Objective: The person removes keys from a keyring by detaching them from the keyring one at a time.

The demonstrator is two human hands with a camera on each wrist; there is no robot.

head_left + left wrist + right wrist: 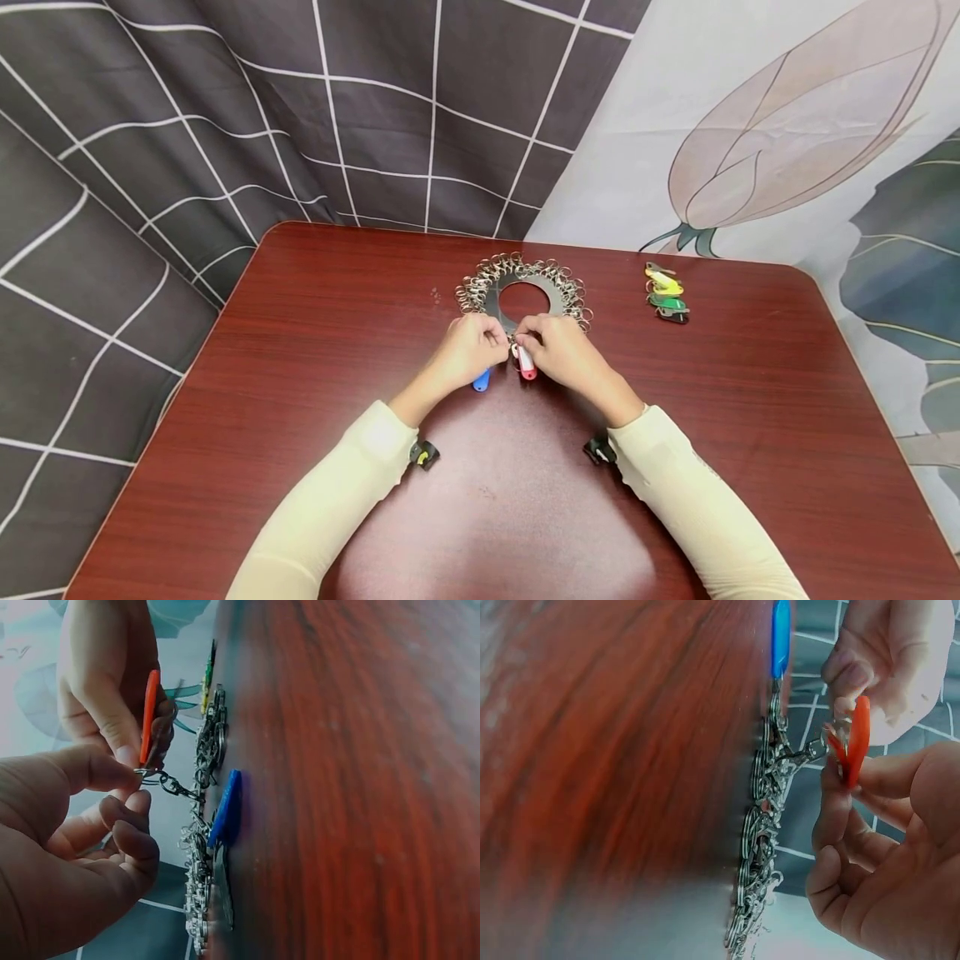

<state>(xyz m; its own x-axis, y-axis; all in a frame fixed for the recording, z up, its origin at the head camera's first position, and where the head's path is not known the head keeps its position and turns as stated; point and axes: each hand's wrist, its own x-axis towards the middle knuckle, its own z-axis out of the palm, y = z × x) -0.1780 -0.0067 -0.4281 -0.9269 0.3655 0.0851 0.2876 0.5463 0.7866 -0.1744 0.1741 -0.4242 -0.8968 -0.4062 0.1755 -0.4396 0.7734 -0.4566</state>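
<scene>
A flat grey ring-shaped plate [556, 293] lies on the table, its edge crowded with metal swivel clasps and split rings [472, 293]. At its near edge my left hand [472, 346] pinches one split ring [147, 775] between thumb and forefinger. That ring hangs from a swivel clasp [176, 787] lifted off the table. Close beside it, my right hand [562, 348] pinches a red key tag [528, 367] with a white label; the tag touches or nearly touches the ring. A blue key tag [482, 381] with a key [225, 889] lies by the left hand.
Yellow, green and black key tags [665, 293] with keys lie in a small pile at the right rear of the brown table [360, 300]. Behind the table hang a dark checked curtain [382, 125] and a pale flower-printed cloth [630, 150].
</scene>
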